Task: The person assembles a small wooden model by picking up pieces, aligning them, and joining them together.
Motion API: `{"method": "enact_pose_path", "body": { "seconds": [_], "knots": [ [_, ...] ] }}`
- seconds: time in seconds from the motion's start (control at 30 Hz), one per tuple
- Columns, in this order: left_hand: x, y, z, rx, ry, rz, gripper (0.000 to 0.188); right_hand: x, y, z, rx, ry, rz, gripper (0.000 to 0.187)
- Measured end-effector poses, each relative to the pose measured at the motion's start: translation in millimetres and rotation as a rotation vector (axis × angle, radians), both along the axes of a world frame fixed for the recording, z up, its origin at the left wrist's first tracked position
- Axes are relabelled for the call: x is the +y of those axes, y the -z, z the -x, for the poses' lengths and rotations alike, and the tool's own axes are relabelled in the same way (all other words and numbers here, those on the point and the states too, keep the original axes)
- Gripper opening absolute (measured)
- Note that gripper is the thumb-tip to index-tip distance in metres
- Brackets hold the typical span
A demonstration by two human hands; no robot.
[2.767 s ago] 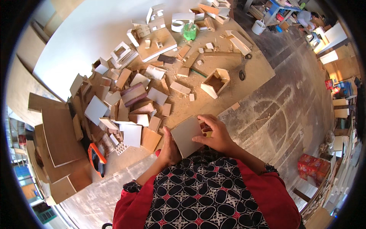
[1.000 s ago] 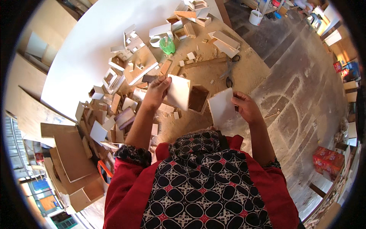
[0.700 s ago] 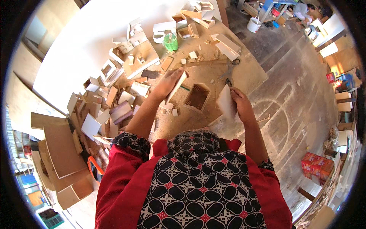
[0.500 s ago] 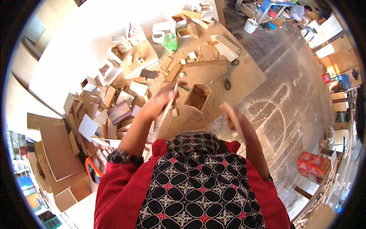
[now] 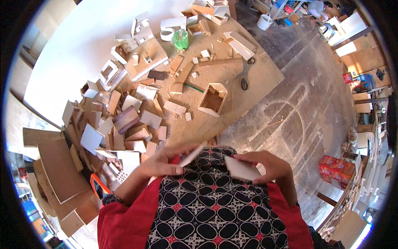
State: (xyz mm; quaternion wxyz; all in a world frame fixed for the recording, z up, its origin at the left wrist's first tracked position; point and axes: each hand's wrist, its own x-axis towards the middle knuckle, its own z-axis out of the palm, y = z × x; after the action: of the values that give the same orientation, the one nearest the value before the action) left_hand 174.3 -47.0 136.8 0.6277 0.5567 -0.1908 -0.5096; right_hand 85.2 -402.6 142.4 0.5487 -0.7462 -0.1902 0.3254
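Close to my chest, my left hand grips a thin wooden piece, seen nearly edge-on. Opposite it, my right hand is closed on a flat pale wooden piece, thumb along its lower edge. The two pieces are apart, with the patterned shirt between them. Ahead of both hands, a small open wooden box sits on the worktable. A thin green stick lies just left of the box. Beside it are a wooden block and a small cube.
Wood offcuts crowd the table's left side. Scissors lie near its right edge. Toward the back stand a green cup and a tape roll. A red carton is on the floor at right; another person sits far off.
Both hands have drawn back from over the table to my chest, each with its wooden piece. The pieces are now closer together. My view has shifted slightly.
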Motion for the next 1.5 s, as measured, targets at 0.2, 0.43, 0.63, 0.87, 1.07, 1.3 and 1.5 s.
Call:
{"method": "enact_pose_path", "body": {
  "seconds": [0.2, 0.43, 0.63, 0.87, 1.07, 1.3, 1.5],
  "knots": [
    [-14.6, 52.7, -72.5, -0.535, -0.304, 0.028, 0.090, 0.8, 40.1, -39.3, -0.213, 0.492, 0.043, 0.105],
    [-59.0, 63.0, -132.2, -1.058, -0.151, -0.101, 0.092, 20.7, 68.7, -94.8, -0.595, 0.642, 0.313, 0.103],
    [-78.4, 65.7, -144.4, -1.006, -0.064, -0.125, 0.089, 24.6, 85.2, -111.5, -0.637, 0.617, 0.285, 0.103],
    [-84.8, 76.9, -153.8, -1.049, -0.014, -0.055, 0.090, 33.6, 81.6, -120.1, -0.574, 0.578, 0.332, 0.103],
    [-89.9, 79.4, -156.4, -1.040, -0.002, -0.044, 0.088, 35.5, 88.9, -126.5, -0.612, 0.568, 0.354, 0.102],
    [-92.9, 80.4, -158.5, -1.004, 0.034, -0.102, 0.087, 36.0, 95.2, -129.4, -0.612, 0.591, 0.324, 0.102],
    [-93.5, 73.9, -160.3, -0.887, 0.084, -0.143, 0.091, 37.5, 95.8, -130.6, -0.575, 0.600, 0.301, 0.104]
  ]
}}
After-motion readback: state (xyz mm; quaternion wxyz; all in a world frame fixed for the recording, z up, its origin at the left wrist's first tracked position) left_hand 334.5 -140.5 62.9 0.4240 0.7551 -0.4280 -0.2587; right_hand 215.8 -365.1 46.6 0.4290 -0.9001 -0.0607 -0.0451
